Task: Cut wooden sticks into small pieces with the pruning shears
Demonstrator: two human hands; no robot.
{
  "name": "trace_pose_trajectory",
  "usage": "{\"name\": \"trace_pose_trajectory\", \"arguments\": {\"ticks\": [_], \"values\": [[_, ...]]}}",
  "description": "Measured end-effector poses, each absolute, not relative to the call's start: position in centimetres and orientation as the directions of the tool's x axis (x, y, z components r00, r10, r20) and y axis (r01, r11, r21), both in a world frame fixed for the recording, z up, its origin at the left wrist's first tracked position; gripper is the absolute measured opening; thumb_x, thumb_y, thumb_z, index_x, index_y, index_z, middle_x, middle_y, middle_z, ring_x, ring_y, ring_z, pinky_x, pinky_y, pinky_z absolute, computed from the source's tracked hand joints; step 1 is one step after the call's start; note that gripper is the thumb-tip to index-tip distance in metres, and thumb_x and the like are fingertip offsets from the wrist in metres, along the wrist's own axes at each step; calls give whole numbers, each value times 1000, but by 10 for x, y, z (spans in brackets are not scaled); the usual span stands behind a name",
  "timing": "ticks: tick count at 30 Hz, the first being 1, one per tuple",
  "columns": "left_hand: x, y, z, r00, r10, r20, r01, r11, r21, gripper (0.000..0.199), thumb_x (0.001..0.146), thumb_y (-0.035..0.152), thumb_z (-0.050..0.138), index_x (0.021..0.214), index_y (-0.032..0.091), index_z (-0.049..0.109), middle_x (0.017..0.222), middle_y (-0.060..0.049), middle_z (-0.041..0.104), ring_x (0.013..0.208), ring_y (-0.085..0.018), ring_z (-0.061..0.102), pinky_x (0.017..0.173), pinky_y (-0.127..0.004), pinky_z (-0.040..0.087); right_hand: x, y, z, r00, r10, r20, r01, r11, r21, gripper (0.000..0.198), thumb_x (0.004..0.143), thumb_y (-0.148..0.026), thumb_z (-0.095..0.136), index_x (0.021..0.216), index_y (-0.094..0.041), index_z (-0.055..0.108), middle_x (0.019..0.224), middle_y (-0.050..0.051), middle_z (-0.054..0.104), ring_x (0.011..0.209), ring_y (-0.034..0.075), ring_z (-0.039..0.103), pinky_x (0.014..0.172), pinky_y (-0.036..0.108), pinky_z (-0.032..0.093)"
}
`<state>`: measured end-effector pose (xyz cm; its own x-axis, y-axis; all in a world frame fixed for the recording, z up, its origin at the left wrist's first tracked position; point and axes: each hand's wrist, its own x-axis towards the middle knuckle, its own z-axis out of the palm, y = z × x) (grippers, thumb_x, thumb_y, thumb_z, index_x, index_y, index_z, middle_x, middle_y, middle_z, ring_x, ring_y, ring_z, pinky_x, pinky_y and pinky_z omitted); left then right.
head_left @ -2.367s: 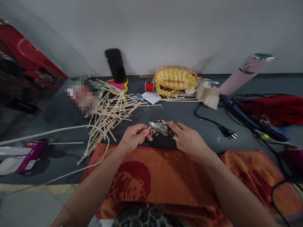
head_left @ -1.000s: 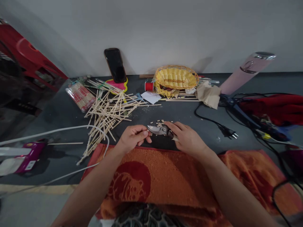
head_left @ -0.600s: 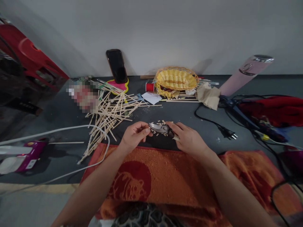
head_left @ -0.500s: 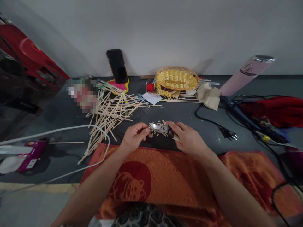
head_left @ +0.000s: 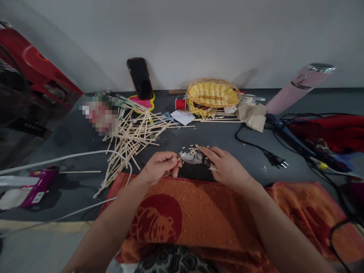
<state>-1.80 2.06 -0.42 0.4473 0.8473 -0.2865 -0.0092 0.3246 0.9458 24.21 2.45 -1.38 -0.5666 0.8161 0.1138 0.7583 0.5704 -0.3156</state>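
My right hand point(head_left: 226, 165) is wrapped around the handles of a pair of pruning shears point(head_left: 191, 158), its index finger lying along them. The metal blades point left, toward the fingertips of my left hand point(head_left: 162, 167). That hand is closed in a pinch at the blade tips; whatever lies between the fingers is too small and hidden to make out. Several short cut wooden pieces point(head_left: 193, 148) are scattered on the dark table just beyond the blades. A loose heap of long thin wooden sticks point(head_left: 136, 132) lies to the left.
Behind are a yellow woven basket point(head_left: 214, 94), a red thread spool point(head_left: 180, 103) and a propped phone point(head_left: 140, 79). At right stand a pink flask point(head_left: 301, 87) and a black plug point(head_left: 275, 160). An orange towel point(head_left: 210, 212) covers the front; a white cable point(head_left: 85, 153) crosses at left.
My left hand has shifted slightly left and down, its fingers curling lower. The shears have tilted a little, and more of the cut pieces behind them show.
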Motion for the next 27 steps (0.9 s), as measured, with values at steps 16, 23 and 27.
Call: {"name": "trace_pose_trajectory", "arguments": {"ticks": [16, 23, 27], "values": [[-28, 19, -6, 658, 729, -187, -285, 471, 835, 40, 76, 50, 68, 66, 13, 57, 39, 0, 52, 31, -4, 24, 34, -19, 11, 256, 33, -12, -591, 778, 213, 722, 628, -290, 57, 82, -14, 50, 138, -22, 42, 121, 10, 57, 104, 23, 56, 90, 37, 46], [-23, 21, 1, 543, 805, -238, -181, 389, 903, 29, 86, 43, 60, 86, 14, 61, 50, 0, 61, 34, -3, 25, 35, -16, 12, 268, 42, -19, -177, 954, 241, 960, 221, -171, 62, 87, -47, 54, 141, -22, 37, 112, 11, 61, 97, 28, 59, 79, 39, 49], [-13, 20, -3, 488, 852, -189, -63, 251, 966, 28, 88, 42, 56, 93, 15, 61, 57, -1, 65, 35, -3, 29, 38, -17, 20, 278, 46, -25, -75, 981, 179, 991, 94, -100, 63, 84, -58, 54, 136, -23, 44, 106, 12, 63, 96, 31, 58, 71, 39, 48]]}}
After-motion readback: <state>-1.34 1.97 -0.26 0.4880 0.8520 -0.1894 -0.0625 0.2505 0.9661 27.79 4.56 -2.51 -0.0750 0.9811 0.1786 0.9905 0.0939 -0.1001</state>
